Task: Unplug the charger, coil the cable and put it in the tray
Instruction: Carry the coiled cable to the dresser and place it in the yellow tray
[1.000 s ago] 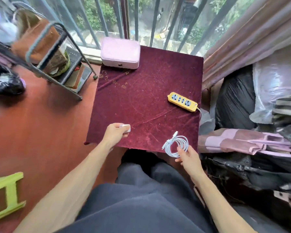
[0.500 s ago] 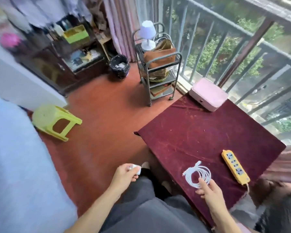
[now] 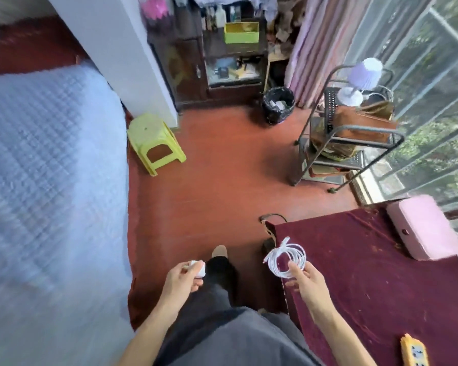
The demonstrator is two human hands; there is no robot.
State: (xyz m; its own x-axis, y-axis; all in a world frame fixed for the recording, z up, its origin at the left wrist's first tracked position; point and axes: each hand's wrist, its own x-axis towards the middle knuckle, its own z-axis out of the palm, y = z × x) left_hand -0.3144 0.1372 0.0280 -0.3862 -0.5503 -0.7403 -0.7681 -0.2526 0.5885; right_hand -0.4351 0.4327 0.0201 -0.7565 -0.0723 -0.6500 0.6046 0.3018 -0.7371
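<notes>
My left hand grips a small white charger plug over the red floor, in front of my knees. My right hand pinches a coiled white cable by its lower edge, held up over the near-left corner of the dark red cloth table. The plug and the cable are apart. A yellow power strip lies at the table's bottom right edge with nothing plugged in. No tray can be made out for certain.
A pink case rests on the table's far side. A metal rack with a lamp stands by the window. A green stool, a black bin and a bed with a blue cover surround the floor.
The view has swung left from the table toward the room. Both hands have lifted off the table, the left carrying the plug over the floor, the right raising the coil.
</notes>
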